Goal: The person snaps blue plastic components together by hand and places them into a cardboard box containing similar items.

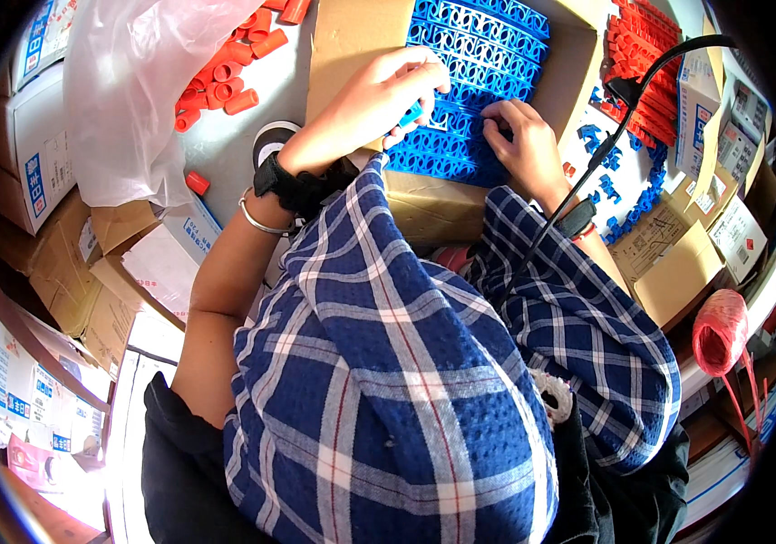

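Note:
In front of me a cardboard box (433,207) holds several tight rows of blue plastic pieces with round holes (474,63). Over the box's left part, my left hand (397,91) is closed on a small blue plastic piece (412,115), held just above the rows. My right hand (526,143) rests at the right side of the rows, its fingers bent and the thumb apart from them. Its fingertips are at the blue pieces; nothing shows between them. A dark band sits on each wrist, and a bangle is on my left arm.
Orange-red plastic tubes (223,83) lie by a translucent plastic bag (125,100) at left. Stacked red pieces (640,59) and loose blue pieces (607,159) are at right. A black cable (592,163) crosses near my right arm. Cartons (39,154) and pink twine (720,331) flank me.

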Available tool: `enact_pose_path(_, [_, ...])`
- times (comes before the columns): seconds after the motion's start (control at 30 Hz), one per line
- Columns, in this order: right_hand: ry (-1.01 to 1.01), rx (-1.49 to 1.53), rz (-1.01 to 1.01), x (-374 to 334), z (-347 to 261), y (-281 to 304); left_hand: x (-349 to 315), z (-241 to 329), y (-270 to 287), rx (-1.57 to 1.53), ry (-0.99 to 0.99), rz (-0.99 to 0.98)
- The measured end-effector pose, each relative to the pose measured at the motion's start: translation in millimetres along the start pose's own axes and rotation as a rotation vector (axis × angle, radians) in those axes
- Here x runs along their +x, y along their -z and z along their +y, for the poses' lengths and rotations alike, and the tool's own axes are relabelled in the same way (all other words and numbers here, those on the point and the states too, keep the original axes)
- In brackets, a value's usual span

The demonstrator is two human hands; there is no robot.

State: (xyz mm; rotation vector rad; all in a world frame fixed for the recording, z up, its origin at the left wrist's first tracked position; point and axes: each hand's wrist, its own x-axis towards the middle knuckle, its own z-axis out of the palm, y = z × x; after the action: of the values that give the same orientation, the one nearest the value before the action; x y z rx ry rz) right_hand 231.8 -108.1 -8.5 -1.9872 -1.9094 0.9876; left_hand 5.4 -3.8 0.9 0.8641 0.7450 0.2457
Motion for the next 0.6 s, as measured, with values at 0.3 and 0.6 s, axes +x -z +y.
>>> enact_pose_path(0.3, [0.022,0.002,-0.029,2.8,2.9,0.9,0.4,-0.5,-0.1,0.005,-0.005,-0.001])
enact_pose_path(0.6, [0.002,-0.012,-0.084,7.1,3.6,5.3,1.7,-5.2,4.4,-0.055,-0.01,-0.013])
